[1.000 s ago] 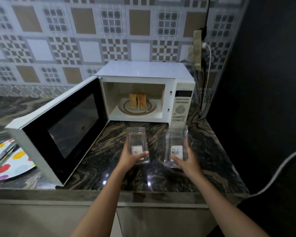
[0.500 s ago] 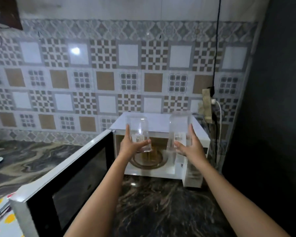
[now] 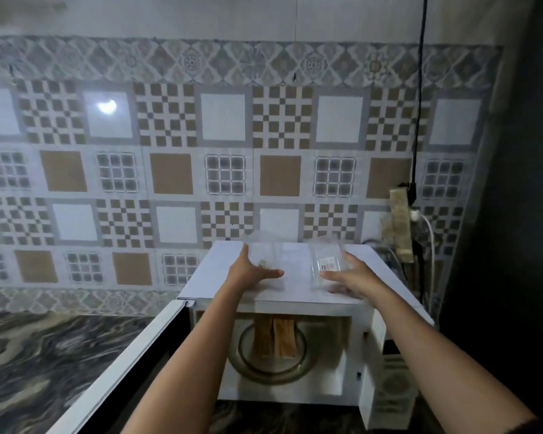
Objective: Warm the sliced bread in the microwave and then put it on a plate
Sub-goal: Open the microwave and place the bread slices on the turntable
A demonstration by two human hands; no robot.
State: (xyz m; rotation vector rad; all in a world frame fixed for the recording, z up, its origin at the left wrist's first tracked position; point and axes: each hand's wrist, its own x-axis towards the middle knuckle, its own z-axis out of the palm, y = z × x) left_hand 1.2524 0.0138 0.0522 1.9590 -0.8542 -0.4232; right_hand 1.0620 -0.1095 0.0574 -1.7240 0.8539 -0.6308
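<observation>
The white microwave (image 3: pixel 295 277) stands open, its door (image 3: pixel 132 364) swung out to the left. Two slices of bread (image 3: pixel 276 338) stand on the glass turntable (image 3: pixel 271 368) inside. My left hand (image 3: pixel 250 270) holds a clear plastic container (image 3: pixel 265 250) with a small label over the microwave's top. My right hand (image 3: pixel 347 275) holds a second clear plastic container (image 3: pixel 325 258) with a barcode label beside it, also over the top panel. Whether the containers touch the top I cannot tell.
A patterned tile wall (image 3: pixel 201 151) rises behind. A dark marbled counter (image 3: pixel 44 355) spreads to the left. A power strip (image 3: pixel 400 223) with a white plug and cables hangs at the right, next to a dark wall (image 3: pixel 514 214). The control panel (image 3: pixel 392 386) is at the microwave's right.
Both hands lifted the two clear containers from the counter in front of the microwave up to its top. The camera tilted upward.
</observation>
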